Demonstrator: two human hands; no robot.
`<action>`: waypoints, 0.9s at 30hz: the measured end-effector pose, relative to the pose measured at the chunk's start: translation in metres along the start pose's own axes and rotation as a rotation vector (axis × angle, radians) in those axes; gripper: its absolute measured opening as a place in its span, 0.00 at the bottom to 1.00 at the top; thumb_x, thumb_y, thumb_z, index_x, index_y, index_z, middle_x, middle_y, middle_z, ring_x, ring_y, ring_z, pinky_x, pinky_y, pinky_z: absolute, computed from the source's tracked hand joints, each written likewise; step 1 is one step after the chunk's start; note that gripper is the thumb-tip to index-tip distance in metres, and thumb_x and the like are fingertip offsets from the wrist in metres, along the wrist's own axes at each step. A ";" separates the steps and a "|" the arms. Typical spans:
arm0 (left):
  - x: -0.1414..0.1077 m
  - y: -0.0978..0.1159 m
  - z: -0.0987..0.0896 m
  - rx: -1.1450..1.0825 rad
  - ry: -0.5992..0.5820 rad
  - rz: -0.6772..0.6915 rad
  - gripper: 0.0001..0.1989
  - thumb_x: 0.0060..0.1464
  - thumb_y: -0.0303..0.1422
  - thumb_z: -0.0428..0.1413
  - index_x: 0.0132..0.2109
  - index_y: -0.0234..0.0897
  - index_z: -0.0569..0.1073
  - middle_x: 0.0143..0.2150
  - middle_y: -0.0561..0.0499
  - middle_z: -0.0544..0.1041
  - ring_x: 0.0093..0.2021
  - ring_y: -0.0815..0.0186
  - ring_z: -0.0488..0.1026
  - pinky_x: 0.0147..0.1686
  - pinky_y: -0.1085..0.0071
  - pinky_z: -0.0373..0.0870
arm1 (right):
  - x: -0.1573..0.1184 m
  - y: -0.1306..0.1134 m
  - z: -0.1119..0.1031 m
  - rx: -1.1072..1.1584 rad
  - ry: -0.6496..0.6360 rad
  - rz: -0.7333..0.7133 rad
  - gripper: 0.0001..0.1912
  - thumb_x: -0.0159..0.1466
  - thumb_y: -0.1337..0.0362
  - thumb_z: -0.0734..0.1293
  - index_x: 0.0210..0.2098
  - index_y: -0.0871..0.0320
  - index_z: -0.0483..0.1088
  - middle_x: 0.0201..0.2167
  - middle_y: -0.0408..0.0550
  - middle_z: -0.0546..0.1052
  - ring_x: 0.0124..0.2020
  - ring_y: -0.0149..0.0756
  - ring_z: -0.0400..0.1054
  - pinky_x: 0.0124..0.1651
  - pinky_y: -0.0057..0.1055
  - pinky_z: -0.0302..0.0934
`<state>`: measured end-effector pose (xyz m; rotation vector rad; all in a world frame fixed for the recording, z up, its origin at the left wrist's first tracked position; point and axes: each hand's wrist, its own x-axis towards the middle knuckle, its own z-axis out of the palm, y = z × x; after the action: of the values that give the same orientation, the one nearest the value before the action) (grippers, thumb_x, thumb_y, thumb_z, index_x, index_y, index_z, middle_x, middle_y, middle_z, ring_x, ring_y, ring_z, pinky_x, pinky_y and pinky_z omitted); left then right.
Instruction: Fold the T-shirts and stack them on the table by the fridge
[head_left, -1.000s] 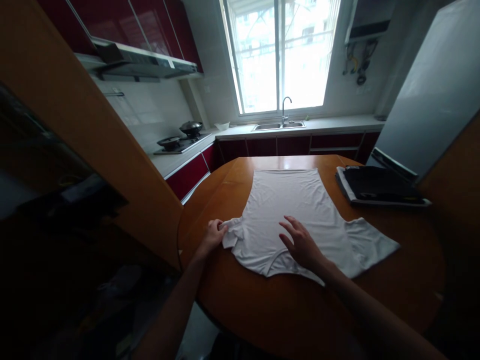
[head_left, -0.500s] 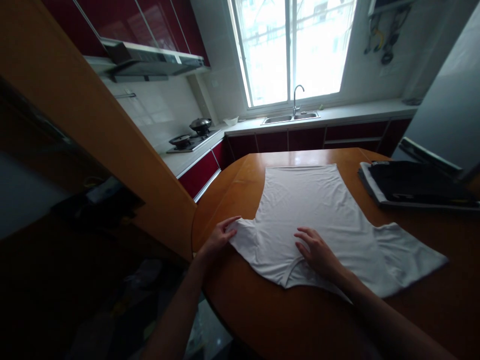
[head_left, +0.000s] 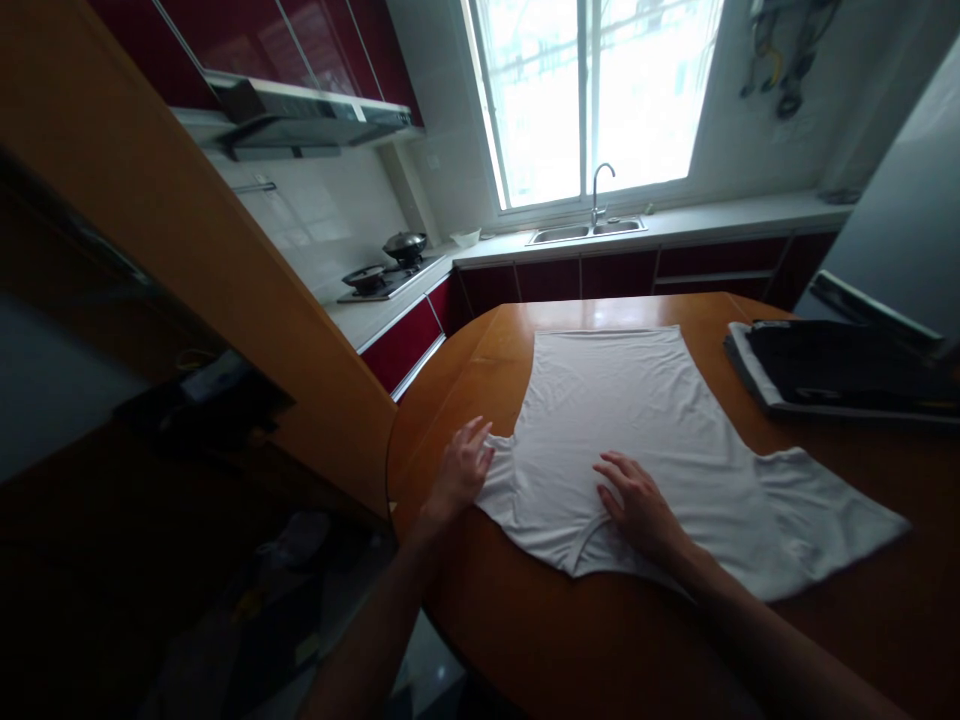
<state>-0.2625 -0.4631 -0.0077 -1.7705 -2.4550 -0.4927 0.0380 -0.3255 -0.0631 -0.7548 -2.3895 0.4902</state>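
A white T-shirt [head_left: 615, 400] lies spread flat on a brown wooden table [head_left: 450, 390], its neckline towards me and its hem at the far side. My left hand [head_left: 461, 470] is at the left sleeve's edge, fingers apart and resting on or just over the cloth. Near the neckline my right hand [head_left: 637, 505] lies on the shirt with its fingers spread. Neither hand grips the fabric. The right sleeve stretches out flat beyond my right forearm.
Folded dark and light clothes [head_left: 847, 365] are stacked on the table's right. Beyond the table run a counter with a sink [head_left: 585, 232] and a stove with pans [head_left: 405, 245]. An orange-brown wooden post [head_left: 300, 310] stands close on the left.
My left hand has moved slightly right and further over the left sleeve, its fingers now pointing more upward. My right hand stays at the neckline. The view has shifted slightly.
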 end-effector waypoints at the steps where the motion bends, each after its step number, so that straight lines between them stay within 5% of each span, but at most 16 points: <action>1: 0.003 0.008 0.009 -0.018 -0.033 0.057 0.26 0.68 0.40 0.46 0.69 0.36 0.63 0.71 0.39 0.60 0.70 0.51 0.57 0.67 0.52 0.56 | 0.000 0.000 0.000 -0.017 0.005 0.010 0.19 0.68 0.64 0.60 0.55 0.58 0.73 0.59 0.56 0.72 0.63 0.49 0.64 0.64 0.49 0.60; 5: 0.003 0.021 0.035 0.001 -0.183 0.127 0.31 0.69 0.45 0.44 0.71 0.34 0.58 0.74 0.37 0.54 0.74 0.47 0.48 0.69 0.43 0.45 | -0.001 0.003 0.000 -0.089 -0.003 0.068 0.22 0.68 0.65 0.58 0.59 0.59 0.69 0.64 0.58 0.68 0.67 0.50 0.58 0.66 0.51 0.57; 10: -0.007 0.018 0.032 -0.037 -0.063 0.065 0.30 0.71 0.44 0.38 0.72 0.34 0.56 0.74 0.39 0.54 0.74 0.54 0.48 0.71 0.50 0.46 | -0.001 0.006 -0.003 -0.121 -0.033 0.115 0.25 0.67 0.67 0.57 0.62 0.59 0.67 0.66 0.57 0.66 0.69 0.49 0.54 0.67 0.53 0.52; 15: -0.011 0.020 0.031 0.016 -0.149 0.060 0.31 0.70 0.47 0.41 0.72 0.36 0.57 0.74 0.39 0.54 0.74 0.49 0.46 0.70 0.44 0.45 | -0.002 0.004 -0.004 -0.126 -0.067 0.140 0.25 0.67 0.68 0.57 0.62 0.60 0.67 0.67 0.58 0.64 0.70 0.48 0.53 0.68 0.52 0.50; 19: -0.011 0.021 0.030 0.019 -0.088 0.055 0.30 0.71 0.46 0.38 0.72 0.36 0.57 0.74 0.42 0.53 0.75 0.53 0.46 0.70 0.47 0.45 | -0.001 0.002 -0.008 -0.119 -0.078 0.139 0.25 0.68 0.68 0.56 0.63 0.61 0.67 0.68 0.59 0.64 0.70 0.48 0.53 0.68 0.52 0.51; 27: -0.024 0.027 0.035 0.042 -0.210 0.181 0.31 0.70 0.47 0.40 0.73 0.40 0.53 0.76 0.44 0.48 0.75 0.52 0.43 0.70 0.45 0.45 | -0.011 -0.033 -0.013 -0.063 -0.307 -0.157 0.28 0.71 0.60 0.59 0.70 0.56 0.58 0.74 0.54 0.51 0.74 0.47 0.42 0.72 0.56 0.40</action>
<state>-0.2246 -0.4672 -0.0404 -2.0979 -2.3785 -0.2501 0.0404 -0.3556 -0.0415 -0.5439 -2.7343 0.4979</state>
